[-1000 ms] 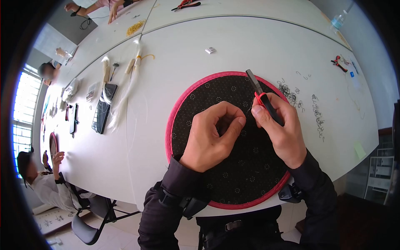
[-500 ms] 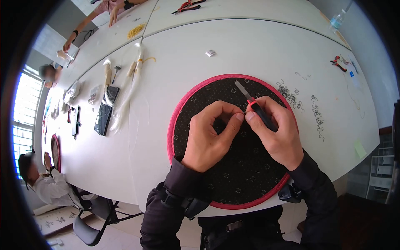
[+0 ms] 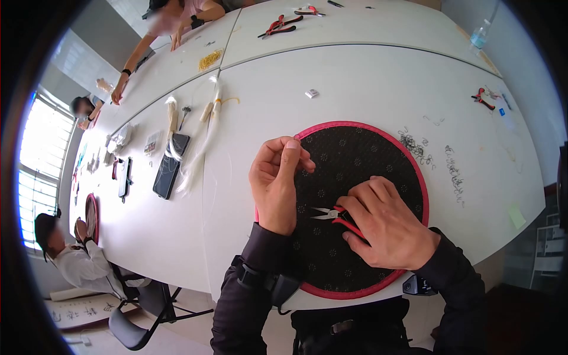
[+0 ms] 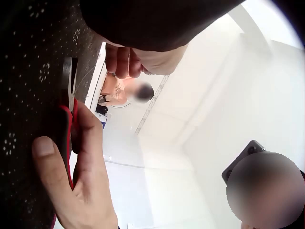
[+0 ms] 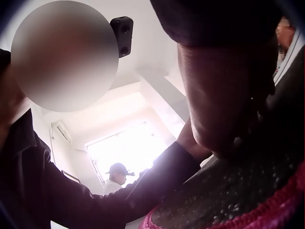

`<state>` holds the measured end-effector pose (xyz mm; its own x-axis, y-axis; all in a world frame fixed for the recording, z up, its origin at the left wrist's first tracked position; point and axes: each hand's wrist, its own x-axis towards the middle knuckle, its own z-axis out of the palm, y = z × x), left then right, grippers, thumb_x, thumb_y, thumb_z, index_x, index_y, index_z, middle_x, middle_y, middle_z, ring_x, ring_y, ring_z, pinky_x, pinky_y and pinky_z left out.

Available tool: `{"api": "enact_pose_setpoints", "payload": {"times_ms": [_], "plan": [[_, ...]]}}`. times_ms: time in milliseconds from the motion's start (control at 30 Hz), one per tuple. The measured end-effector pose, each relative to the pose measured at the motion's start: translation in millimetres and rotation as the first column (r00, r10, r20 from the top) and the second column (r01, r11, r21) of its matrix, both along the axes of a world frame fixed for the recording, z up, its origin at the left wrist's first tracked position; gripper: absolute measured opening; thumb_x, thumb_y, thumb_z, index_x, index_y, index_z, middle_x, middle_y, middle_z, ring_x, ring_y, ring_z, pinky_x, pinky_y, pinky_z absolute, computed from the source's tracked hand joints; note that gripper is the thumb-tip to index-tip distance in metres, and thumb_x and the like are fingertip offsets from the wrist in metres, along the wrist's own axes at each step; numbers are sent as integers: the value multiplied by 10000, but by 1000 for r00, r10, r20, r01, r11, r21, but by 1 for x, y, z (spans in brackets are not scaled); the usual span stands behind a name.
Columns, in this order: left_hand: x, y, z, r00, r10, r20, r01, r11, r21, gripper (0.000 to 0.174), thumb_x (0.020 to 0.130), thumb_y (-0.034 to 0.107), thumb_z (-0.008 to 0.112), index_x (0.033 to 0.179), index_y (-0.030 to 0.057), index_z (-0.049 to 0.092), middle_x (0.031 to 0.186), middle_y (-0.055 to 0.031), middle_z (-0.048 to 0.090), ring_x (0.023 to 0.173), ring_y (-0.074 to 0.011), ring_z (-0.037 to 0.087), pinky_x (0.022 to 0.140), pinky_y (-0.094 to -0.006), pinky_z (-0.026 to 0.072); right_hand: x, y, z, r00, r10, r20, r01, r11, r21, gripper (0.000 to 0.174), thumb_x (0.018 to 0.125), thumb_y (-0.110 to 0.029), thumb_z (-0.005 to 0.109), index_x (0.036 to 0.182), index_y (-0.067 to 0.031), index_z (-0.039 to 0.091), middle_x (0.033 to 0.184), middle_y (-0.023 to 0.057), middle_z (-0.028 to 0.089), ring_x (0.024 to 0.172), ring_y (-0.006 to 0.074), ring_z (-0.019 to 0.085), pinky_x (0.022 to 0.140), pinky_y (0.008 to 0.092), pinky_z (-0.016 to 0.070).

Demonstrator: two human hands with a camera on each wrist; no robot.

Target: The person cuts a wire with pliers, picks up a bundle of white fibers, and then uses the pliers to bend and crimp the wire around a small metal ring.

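Observation:
A round black patterned mat with a pink-red rim lies in front of me. My right hand rests low over its right half and grips a pair of pliers with red and black handles. Their tapered metal tips stand apart and point left. In the left wrist view the pliers lie along the thumb and fingers. My left hand is raised over the mat's left edge, thumb up against curled fingers. I cannot tell whether a tiny thing sits in that pinch.
Small dark curled wire pieces lie right of the mat, with a second row beyond. Red-handled pliers lie far right. Left are a phone and bundles of pale strands. Other people sit around the tables.
My hands, close together half a second ago, have parted. The left rose and turned thumb-up; the right went down, turning the pliers from pointing up and away to pointing left, tips apart.

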<state>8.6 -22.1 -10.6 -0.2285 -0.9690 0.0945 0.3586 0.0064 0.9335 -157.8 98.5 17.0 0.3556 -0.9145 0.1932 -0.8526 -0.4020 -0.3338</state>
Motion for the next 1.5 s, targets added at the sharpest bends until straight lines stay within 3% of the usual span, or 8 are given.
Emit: {"api": "enact_pose_setpoints", "payload": {"times_ms": [233,333,367,567,767,967,1167,1500], "plan": [[-5,15,9,964,-178,196,197,977,-80,122,1012,115,614,1026,-5,628,854,-31,632,712,-92,586,667,-238,467,-1,1,5,981,-72,183,88,993,-82,405,836,-201,767,1147,-6,593,1027,116,567,992,279,547,968,431,440],[-6,22,11,904,-269,333,322,940,-116,105,982,84,656,1026,-12,653,847,-12,659,724,-56,585,661,-230,470,0,-2,15,815,-314,488,362,932,-6,319,874,-157,752,1107,-19,584,946,101,582,890,261,574,827,386,488],[-6,25,14,873,-306,379,373,921,-116,96,970,76,668,1013,-9,659,807,-4,666,739,-43,593,670,-223,466,-3,-5,16,845,-301,441,384,917,-109,266,909,-136,727,1097,-25,576,871,83,586,821,240,578,730,373,490],[-8,29,21,804,-330,495,436,893,-112,80,941,40,672,995,-19,669,806,-38,687,777,-80,635,724,-254,497,-7,-3,11,804,-305,510,385,921,-58,107,935,-102,691,983,-40,618,848,80,640,786,252,616,695,374,506],[-8,31,22,788,-330,520,456,880,-132,79,964,44,649,1023,-5,666,836,-7,653,733,-56,581,674,-221,469,-18,4,19,755,-351,553,454,889,-56,93,948,-97,669,980,-23,621,842,99,650,766,255,634,697,363,514],[-13,27,12,816,-106,568,387,830,-402,72,915,5,678,986,-3,676,847,-74,645,749,-165,629,709,-296,495,-58,30,33,638,-473,607,605,796,-16,159,984,-141,636,965,17,632,835,95,683,757,167,656,736,293,515],[-15,28,11,803,-48,594,360,834,-419,82,887,-28,684,964,-2,675,871,-76,641,807,-182,609,747,-299,480,-107,61,39,414,-532,739,752,657,52,176,1001,-155,600,967,17,610,831,29,628,768,98,588,753,259,483],[-15,28,11,801,-14,598,320,854,-410,39,932,4,660,970,1,655,887,-54,630,819,-147,588,760,-276,467,-189,119,67,251,-495,832,879,477,18,201,1022,-201,571,991,-13,634,829,-4,575,788,77,518,775,235,428]]}}
